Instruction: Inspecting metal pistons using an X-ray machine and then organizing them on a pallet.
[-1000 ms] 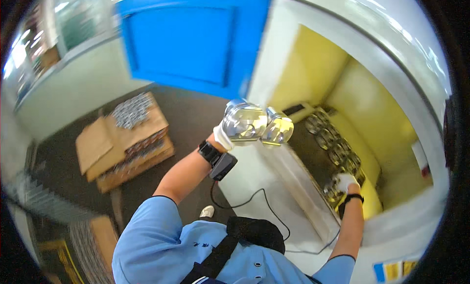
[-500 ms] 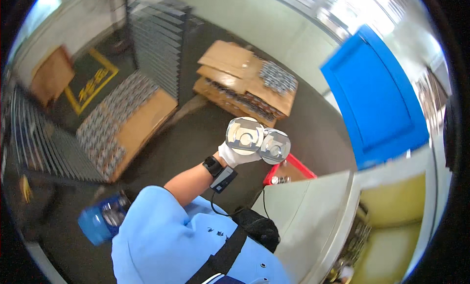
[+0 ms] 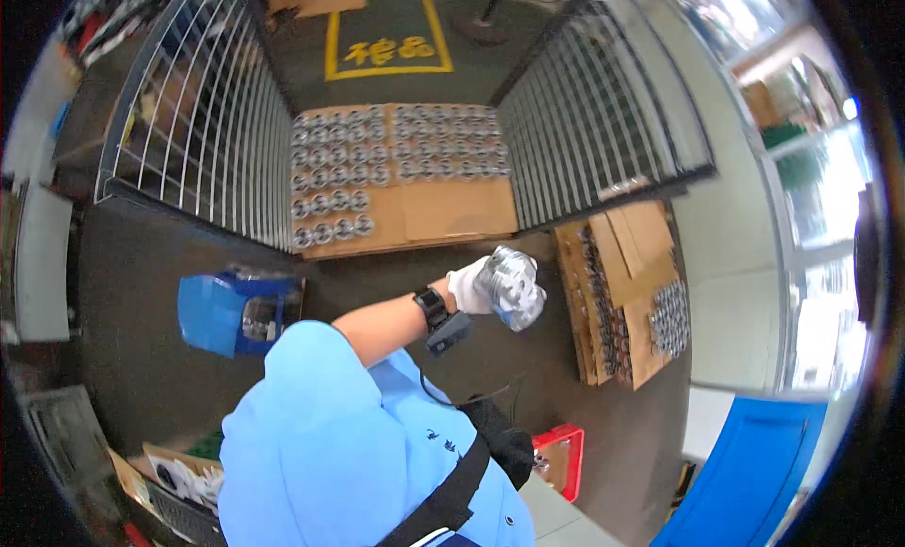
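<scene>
My left hand [image 3: 471,286], in a white glove with a dark watch and a small box on the wrist, reaches out from a light-blue sleeve. Its fingers are closed on silvery metal pistons [image 3: 514,288], which are smeared by motion, so their edges run together. Beyond the hand lies a cardboard sheet [image 3: 462,207] bearing rows of similar pistons [image 3: 339,156], between the barred sides of a rack. My right hand is out of view.
Barred rack sides [image 3: 203,123] rise left, with another [image 3: 603,113] at right. Stacked cardboard [image 3: 636,255] with pistons stands right. A blue bin [image 3: 209,313] is at left, a red tray [image 3: 573,462] and a blue panel [image 3: 745,472] at lower right. Yellow floor marking [image 3: 391,71] lies behind.
My view has turned left, so the rack and its rows of pistons now lie ahead, and the cardboard stack stands at the right. The pistons stay in my left hand, now tilted and blurred.
</scene>
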`<state>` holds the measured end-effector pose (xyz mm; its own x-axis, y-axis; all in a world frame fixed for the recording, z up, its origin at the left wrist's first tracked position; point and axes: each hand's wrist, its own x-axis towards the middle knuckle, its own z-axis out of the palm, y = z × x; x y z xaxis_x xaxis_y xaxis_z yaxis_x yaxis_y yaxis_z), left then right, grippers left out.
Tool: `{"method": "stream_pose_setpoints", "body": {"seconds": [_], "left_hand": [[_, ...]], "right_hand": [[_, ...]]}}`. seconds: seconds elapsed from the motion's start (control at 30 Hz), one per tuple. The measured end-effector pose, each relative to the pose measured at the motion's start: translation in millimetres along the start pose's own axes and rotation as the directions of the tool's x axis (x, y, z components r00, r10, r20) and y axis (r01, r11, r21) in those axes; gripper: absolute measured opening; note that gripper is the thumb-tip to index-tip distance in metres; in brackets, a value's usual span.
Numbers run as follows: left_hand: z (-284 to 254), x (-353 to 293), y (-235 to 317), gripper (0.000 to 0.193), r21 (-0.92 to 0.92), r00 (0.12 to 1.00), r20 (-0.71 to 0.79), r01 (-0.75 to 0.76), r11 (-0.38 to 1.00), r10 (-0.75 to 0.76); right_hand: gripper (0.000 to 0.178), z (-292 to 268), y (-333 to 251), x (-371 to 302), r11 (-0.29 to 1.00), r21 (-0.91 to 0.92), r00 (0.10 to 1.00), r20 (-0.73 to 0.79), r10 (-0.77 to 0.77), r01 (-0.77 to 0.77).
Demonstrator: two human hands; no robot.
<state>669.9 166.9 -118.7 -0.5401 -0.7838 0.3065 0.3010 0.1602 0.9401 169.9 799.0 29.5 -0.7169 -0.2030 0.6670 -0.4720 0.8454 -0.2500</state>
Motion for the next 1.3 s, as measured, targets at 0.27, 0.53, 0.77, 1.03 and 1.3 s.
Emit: {"method": "stream_pose_setpoints", "body": {"seconds": [0.27, 0.53, 0.77, 1.03, 1.3], "left_hand": [[-84, -67, -79, 0.026, -0.694, 0.412, -0.308, 0.52, 0.498, -0.858], [-158, -141, -133, 0.017, -0.665, 0.058, -0.676, 0.382, 0.642, -0.735], [-198, -117, -143, 0.041, -0.319, -0.234, -0.873, 0.938, 0.136, -0.428], [-250, -19, -258, 0.037, -0.24, -0.296, -0.881, 0.952, -0.191, -0.369], [-335, 1, -403, 0.024, -0.02, -0.069, -0.968, 0.98, -0.197, -0.243]], "right_hand": [[0.033, 281, -332, -48, 0.815, 0.294, 0.24, 0.951, -0.197, -0.499], [0.046, 441, -624, -182, 0.687, 0.509, -0.106, 0.835, -0.539, 0.518], [0.04, 485, -832, -284, 0.411, 0.613, -0.31, 0.741, -0.595, 0.675], [0.039, 554, -932, -373, 0.294, 0.59, -0.385, 0.756, -0.529, 0.752], [0.04, 632, -934, -476, 0.426, 0.553, -0.313, 0.799, -0.513, 0.716]]}}
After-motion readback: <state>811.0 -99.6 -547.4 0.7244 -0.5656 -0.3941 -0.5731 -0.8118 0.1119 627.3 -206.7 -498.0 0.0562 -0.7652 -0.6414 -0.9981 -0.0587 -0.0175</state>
